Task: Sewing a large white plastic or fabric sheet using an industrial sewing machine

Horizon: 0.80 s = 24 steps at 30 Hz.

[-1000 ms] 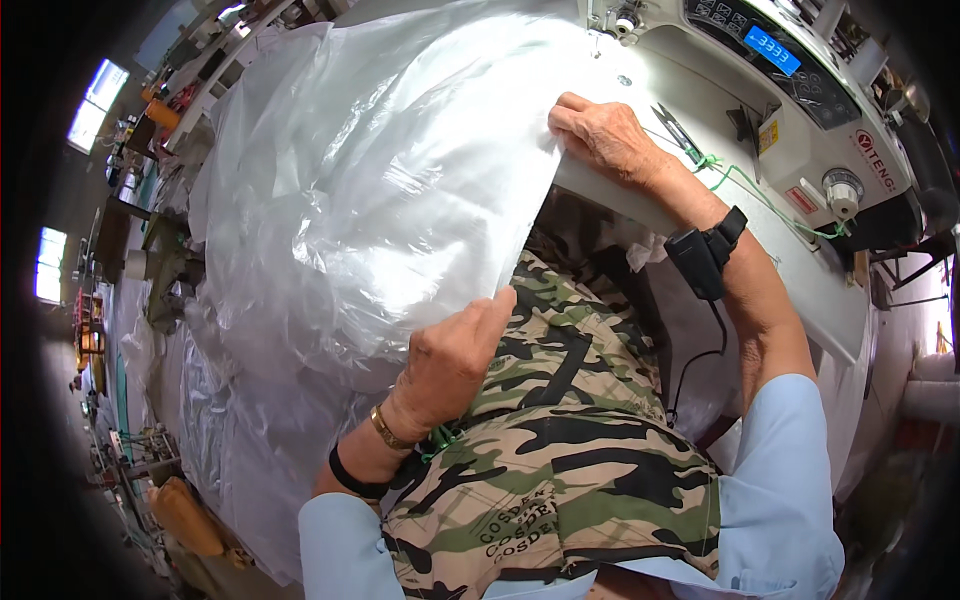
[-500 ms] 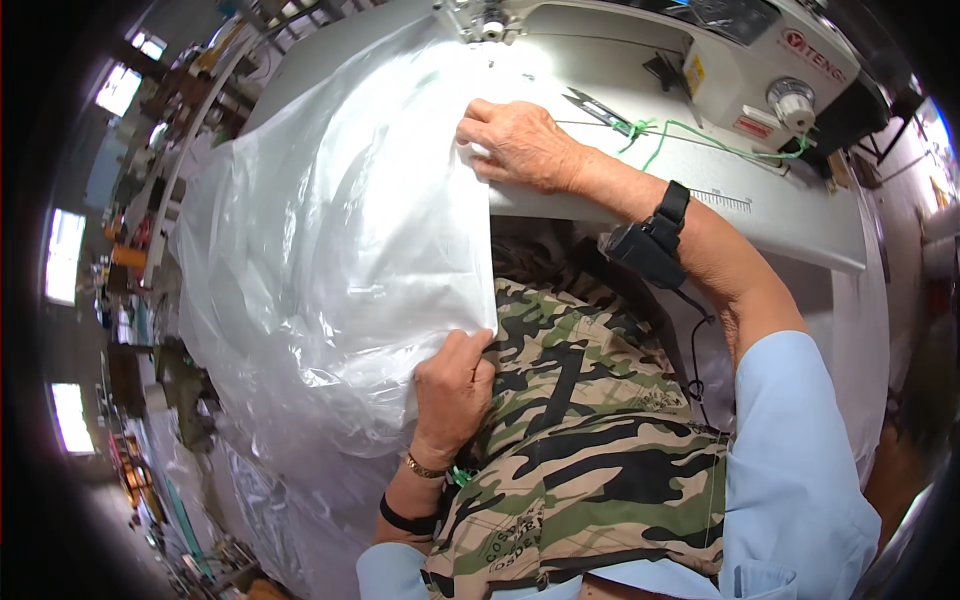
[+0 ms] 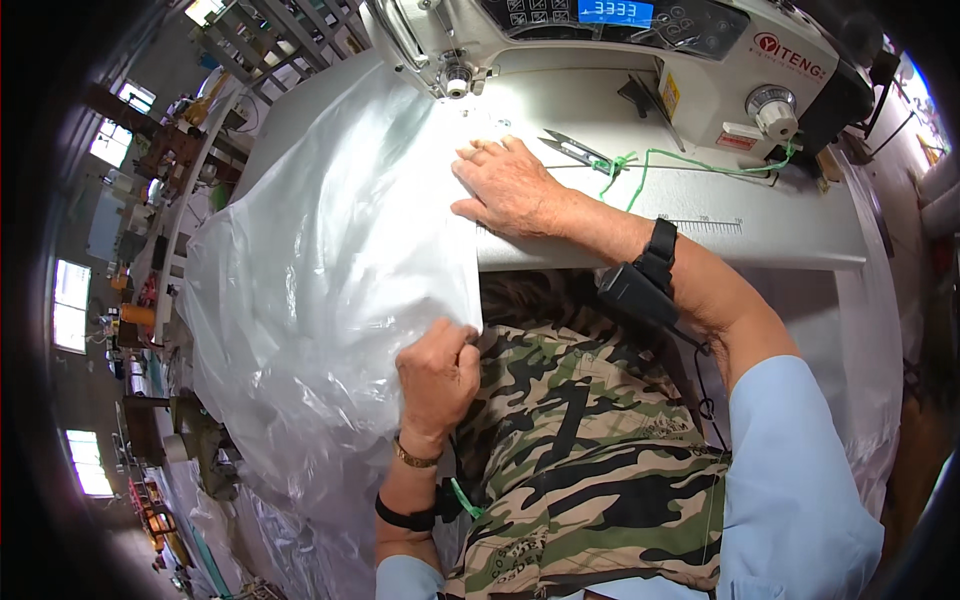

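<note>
A large sheet of shiny white translucent plastic [image 3: 330, 250] spreads over the left of the sewing table and hangs down toward my lap. My left hand [image 3: 437, 375] is closed on its near corner, the fingertips pinching the edge. Farther up, my right hand [image 3: 510, 190] lies flat with fingers stretched on the sheet's right edge, just short of the lit needle area of the sewing machine [image 3: 640, 85]. The sheet's far end reaches under the machine head [image 3: 457, 80], where the glare hides detail.
Thread snips [image 3: 575, 150] tied to a green cord [image 3: 690, 160] lie right of my right hand. A small black piece [image 3: 635, 97] rests beneath the machine arm. The table's front edge carries a ruler scale [image 3: 700, 226]. Metal railings [image 3: 310, 30] stand beyond at the left.
My right hand has gone from curled fingers gripping the sheet's edge to lying flatter on it. My left hand still pinches the corner. The view has shifted, showing more of the machine.
</note>
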{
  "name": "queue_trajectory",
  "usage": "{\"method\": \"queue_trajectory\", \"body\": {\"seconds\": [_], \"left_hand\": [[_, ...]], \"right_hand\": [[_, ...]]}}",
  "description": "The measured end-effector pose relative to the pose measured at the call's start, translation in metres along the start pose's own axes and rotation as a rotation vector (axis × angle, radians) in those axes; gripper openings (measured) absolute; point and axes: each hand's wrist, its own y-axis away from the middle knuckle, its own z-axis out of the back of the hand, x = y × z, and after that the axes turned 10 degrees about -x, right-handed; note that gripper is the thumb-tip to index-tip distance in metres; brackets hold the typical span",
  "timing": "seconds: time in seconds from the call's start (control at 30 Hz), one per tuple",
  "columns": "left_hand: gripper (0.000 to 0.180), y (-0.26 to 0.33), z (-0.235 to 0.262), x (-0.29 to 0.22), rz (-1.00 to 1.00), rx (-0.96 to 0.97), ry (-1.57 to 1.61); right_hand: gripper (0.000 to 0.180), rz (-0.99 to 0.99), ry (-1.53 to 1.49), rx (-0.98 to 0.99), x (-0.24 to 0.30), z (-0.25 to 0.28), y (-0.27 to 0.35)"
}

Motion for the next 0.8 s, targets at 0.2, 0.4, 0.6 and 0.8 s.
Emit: {"method": "queue_trajectory", "body": {"seconds": [0.2,0.4,0.6,0.8], "left_hand": [[0.01,-0.052,-0.011,0.016,-0.049,-0.063,-0.039],[0.018,-0.108,-0.032,0.028,-0.101,-0.088,-0.15],[0.021,-0.146,-0.045,0.046,-0.105,-0.16,-0.251],[0.032,-0.102,0.017,0.003,0.155,-0.054,0.208]], "right_hand": [[0.071,0.016,-0.062,0.06,-0.001,-0.004,-0.002],[0.058,-0.002,-0.11,0.045,-0.003,-0.002,0.0],[0.042,-0.018,-0.147,0.02,-0.005,-0.006,-0.011],[0.038,-0.034,-0.185,-0.045,-0.004,-0.005,-0.01]]}}
